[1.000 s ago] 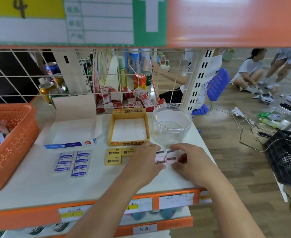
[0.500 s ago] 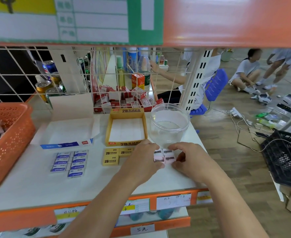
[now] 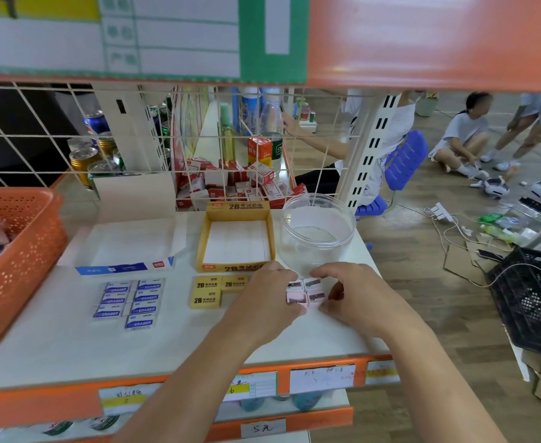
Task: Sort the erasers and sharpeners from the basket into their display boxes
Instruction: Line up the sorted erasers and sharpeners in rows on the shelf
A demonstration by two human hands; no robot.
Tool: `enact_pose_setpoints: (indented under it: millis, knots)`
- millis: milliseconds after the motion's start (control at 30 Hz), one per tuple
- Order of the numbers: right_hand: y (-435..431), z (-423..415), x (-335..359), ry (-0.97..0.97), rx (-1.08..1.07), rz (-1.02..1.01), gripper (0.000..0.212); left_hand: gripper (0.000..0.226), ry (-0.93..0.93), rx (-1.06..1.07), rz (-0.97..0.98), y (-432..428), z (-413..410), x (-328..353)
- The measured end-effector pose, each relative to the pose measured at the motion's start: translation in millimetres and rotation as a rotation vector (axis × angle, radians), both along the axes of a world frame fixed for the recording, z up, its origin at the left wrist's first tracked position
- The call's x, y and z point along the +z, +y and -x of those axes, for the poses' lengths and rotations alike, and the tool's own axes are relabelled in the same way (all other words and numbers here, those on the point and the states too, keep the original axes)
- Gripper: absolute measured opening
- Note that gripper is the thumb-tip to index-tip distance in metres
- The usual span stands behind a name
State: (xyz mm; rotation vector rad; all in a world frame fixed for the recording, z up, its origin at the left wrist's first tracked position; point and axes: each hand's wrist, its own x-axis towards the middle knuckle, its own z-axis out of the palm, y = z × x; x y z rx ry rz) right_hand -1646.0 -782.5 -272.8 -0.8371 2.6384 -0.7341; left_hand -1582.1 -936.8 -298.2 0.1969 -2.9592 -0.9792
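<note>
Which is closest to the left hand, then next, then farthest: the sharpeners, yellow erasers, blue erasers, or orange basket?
1. The sharpeners, held by the left hand.
2. The yellow erasers, just to its left.
3. The blue erasers, further left.
4. The orange basket, at the far left edge.

Four small sharpeners (image 3: pixel 313 295) in a two-by-two block between the left hand (image 3: pixel 264 302) and the right hand (image 3: pixel 358 297). Three yellow 2B erasers (image 3: pixel 211 290) just left of the left hand. Further left, seven blue-and-white erasers (image 3: pixel 131 302) (three in one column, four in the other). Beyond the hands, one yellow display box (image 3: pixel 230 267), one blue-and-white display box (image 3: pixel 125 268), one clear jar (image 3: pixel 317 251). Far left, one orange basket (image 3: pixel 23 266).
</note>
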Motion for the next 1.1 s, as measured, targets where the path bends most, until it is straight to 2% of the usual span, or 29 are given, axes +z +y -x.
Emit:
enact_pose_setpoints:
  millis: [267,567,667,733,800,967,1100]
  knots:
    - [-0.4,0.1,1.6,0.01,0.008,-0.028,0.033,0.047,0.012,0.018,-0.003,2.8,-1.5,-0.7]
    - [-3.2,-0.2,0.0,0.015,-0.009,-0.032,0.03,0.031,-0.005,0.013,0.0,3.4,-1.3,-1.0]
    - [-4.0,-2.1,1.0,0.027,-0.016,-0.048,0.039,0.041,0.0,0.017,-0.002,3.8,-2.4,-0.5]
    - [-4.3,-5.1,4.0,0.054,-0.011,-0.063,0.046,0.056,0.008,0.013,-0.01,4.2,-5.9,2.2]
    - [-5.8,-9.7,9.4,0.098,-0.001,-0.057,0.046,0.061,0.039,0.024,-0.002,3.2,-10.6,9.2]
    - [-26.5,-25.2,25.0,0.241,0.021,0.077,0.041,0.053,0.127,0.079,0.075,-17.4,-24.5,33.4]
    - [-66.1,-38.4,31.8,0.333,0.119,0.135,0.043,0.053,0.163,0.218,0.186,-57.1,-52.2,52.1]
